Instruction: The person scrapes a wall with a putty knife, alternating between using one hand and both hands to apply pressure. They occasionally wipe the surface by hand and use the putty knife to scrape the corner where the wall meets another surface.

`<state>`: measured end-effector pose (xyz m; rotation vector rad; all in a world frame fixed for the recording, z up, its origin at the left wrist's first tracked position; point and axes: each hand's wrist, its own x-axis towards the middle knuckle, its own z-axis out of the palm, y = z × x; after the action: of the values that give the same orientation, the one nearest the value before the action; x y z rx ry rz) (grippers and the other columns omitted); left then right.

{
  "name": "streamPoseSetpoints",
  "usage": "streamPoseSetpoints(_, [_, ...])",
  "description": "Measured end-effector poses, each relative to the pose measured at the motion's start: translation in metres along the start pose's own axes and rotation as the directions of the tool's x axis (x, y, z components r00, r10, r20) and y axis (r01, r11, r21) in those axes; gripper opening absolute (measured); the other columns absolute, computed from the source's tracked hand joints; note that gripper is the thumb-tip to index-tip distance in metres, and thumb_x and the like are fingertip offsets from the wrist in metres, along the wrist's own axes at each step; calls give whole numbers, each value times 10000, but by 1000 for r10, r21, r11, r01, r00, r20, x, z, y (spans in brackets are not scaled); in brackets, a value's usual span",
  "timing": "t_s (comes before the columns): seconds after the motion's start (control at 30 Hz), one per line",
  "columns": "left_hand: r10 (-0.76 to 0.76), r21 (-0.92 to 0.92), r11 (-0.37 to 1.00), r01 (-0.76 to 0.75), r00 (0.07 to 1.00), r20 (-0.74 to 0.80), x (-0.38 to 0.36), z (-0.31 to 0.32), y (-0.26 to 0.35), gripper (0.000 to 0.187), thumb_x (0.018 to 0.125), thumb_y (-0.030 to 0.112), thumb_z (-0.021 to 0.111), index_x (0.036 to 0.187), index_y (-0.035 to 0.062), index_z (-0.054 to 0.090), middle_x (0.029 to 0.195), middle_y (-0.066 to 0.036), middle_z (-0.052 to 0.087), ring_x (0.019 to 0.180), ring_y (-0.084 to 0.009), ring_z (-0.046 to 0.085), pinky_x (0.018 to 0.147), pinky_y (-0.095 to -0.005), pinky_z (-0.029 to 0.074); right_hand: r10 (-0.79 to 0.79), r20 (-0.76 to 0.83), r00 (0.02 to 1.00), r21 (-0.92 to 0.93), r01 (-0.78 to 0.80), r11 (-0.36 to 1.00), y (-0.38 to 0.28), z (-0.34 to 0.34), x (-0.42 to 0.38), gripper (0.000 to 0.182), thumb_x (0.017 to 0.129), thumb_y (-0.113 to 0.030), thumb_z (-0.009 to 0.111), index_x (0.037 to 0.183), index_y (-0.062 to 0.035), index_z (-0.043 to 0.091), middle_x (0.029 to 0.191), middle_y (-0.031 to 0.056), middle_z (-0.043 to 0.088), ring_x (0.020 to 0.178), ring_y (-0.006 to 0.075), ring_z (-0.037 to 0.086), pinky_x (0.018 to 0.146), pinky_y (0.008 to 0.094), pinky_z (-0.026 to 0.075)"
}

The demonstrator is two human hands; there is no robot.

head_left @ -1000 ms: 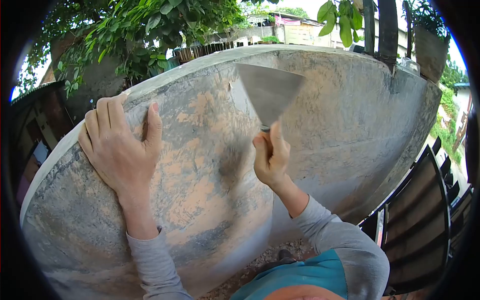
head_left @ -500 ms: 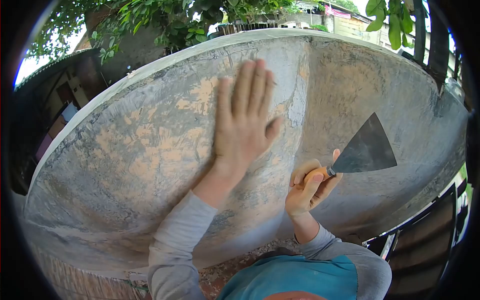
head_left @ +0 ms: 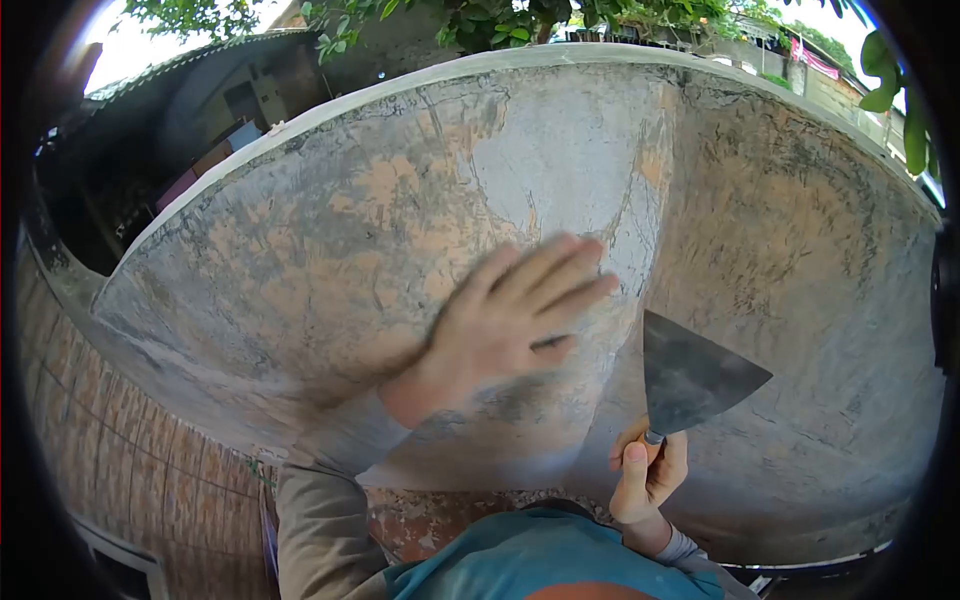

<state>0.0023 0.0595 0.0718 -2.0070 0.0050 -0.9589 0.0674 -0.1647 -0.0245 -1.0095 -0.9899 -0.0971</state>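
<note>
My left hand (head_left: 505,325) lies flat against, or very close to, the curved concrete wall (head_left: 330,250), fingers spread and a little smeared by motion. The wall's surface is patchy, with grey cement, tan areas and a paler smooth patch (head_left: 560,150) above the fingers. Lower right, my right hand (head_left: 645,485) grips the handle of a putty knife (head_left: 695,375). Its wide dark blade points up, in front of the wall just right of the vertical corner line. Most of the handle is hidden in my fingers.
A pale rim (head_left: 450,72) tops the wall, with leafy branches (head_left: 490,25) beyond it. At lower left stands a brick-patterned wall (head_left: 130,430). A dark roofed structure (head_left: 220,110) is at upper left.
My left hand has moved down the wall and tilted rightward. The putty knife is lower, its blade turned more upright. My view has shifted, showing more of the brick-patterned wall.
</note>
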Motion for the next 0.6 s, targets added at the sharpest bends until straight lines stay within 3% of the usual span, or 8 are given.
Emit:
streamPoseSetpoints(0.17, [-756,211,525,825,566,-329,-85,-4,-223,777,974,545,507,1538,32,353,1615,-247,249,1506,-445,160,1213,-560,120,119,33,992,-26,-118,993,14,-23,-20,307,961,-56,597,1208,117,539,630,47,567,542,104,510,546,225,390])
streamPoseSetpoints(0.27, [-546,-93,832,547,775,-319,7,-11,-70,744,1021,572,343,1565,66,304,1614,-230,264,1513,-438,137,1233,-544,66,278,40,960,92,-281,955,10,-17,-15,309,959,-57,601,1204,120,543,643,45,573,547,97,508,543,225,386])
streamPoseSetpoints(0.3, [-344,-103,936,336,936,-75,-7,0,-13,738,994,637,330,1566,172,343,1628,-165,275,1515,-401,179,1236,-544,50,250,60,966,62,-254,965,11,-18,-14,306,960,-60,598,1204,117,545,642,46,575,545,95,506,540,227,382])
streamPoseSetpoints(0.37, [34,200,980,-6,990,-136,-38,39,14,794,934,752,300,1572,280,296,1657,-87,214,1525,-317,190,1233,-564,44,188,106,976,1,-189,982,14,-24,-13,301,962,-65,593,1203,111,549,638,49,578,542,90,502,534,232,375])
streamPoseSetpoints(0.43, [-12,36,999,14,999,-39,-52,-5,-23,762,909,746,407,1526,300,424,1626,-120,303,1506,-338,248,1226,-570,104,123,184,975,-62,-114,992,11,-39,-13,300,965,-69,587,1208,103,550,636,50,583,540,87,501,541,233,370])
streamPoseSetpoints(0.47, [-257,18,965,261,959,-122,-52,-22,-65,752,937,702,421,1533,243,421,1625,-152,295,1499,-360,257,1219,-566,126,91,217,972,-86,-74,994,12,-45,-15,299,966,-71,583,1211,98,551,634,50,585,538,85,501,545,234,368])
streamPoseSetpoints(0.53, [-653,35,718,695,690,-312,-74,-55,-155,848,951,681,442,1558,97,345,1622,-250,230,1509,-430,174,1200,-582,135,139,191,972,-136,-114,984,17,-50,-21,305,977,-98,584,1213,92,550,626,47,580,534,89,473,559,238,359])
streamPoseSetpoints(0.6, [-887,-141,310,940,233,-398,-137,-53,-214,845,993,598,432,1558,-8,264,1622,-283,179,1510,-450,128,1210,-550,126,260,159,952,-140,-239,961,19,-50,-27,306,981,-110,585,1212,88,551,628,41,568,540,87,457,563,238,354])
